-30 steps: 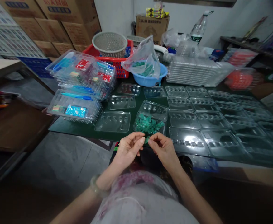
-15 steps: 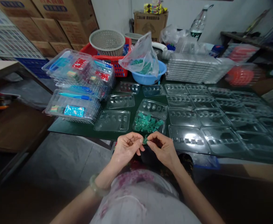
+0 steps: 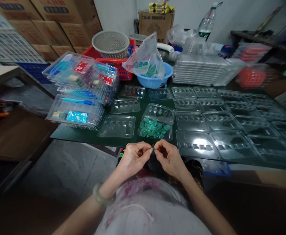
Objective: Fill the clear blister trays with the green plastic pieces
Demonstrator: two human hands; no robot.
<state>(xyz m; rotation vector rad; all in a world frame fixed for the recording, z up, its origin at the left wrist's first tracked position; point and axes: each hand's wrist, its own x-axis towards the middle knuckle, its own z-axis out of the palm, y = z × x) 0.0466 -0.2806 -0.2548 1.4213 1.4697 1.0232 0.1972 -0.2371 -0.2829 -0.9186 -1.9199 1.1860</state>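
My left hand (image 3: 137, 157) and my right hand (image 3: 168, 157) meet fingertip to fingertip just off the table's front edge. Between their pinched thumbs and forefingers is a small green piece (image 3: 153, 147), mostly covered by the fingers; its exact kind is too small to make out. Right beyond the hands, a clear plastic tray (image 3: 161, 111) holds a heap of small translucent green pieces (image 3: 154, 128). Left of it lies a clear moulded tray (image 3: 117, 126) with small hollows. Rows of similar clear trays (image 3: 197, 143) spread over the table to the right.
Stacked filled packs (image 3: 76, 107) with blue pens stand at the left. Behind are a blue basin (image 3: 155, 84) with a plastic bag (image 3: 145, 54), a red basket (image 3: 125, 70), a grey colander (image 3: 110, 44) and piled clear trays (image 3: 201, 70). A water bottle (image 3: 208, 21) stands at the back.
Both hands have drawn closer together at the fingertips, and less of the green piece shows between them. My left fingers are more curled in. The trays and heap look unmoved.
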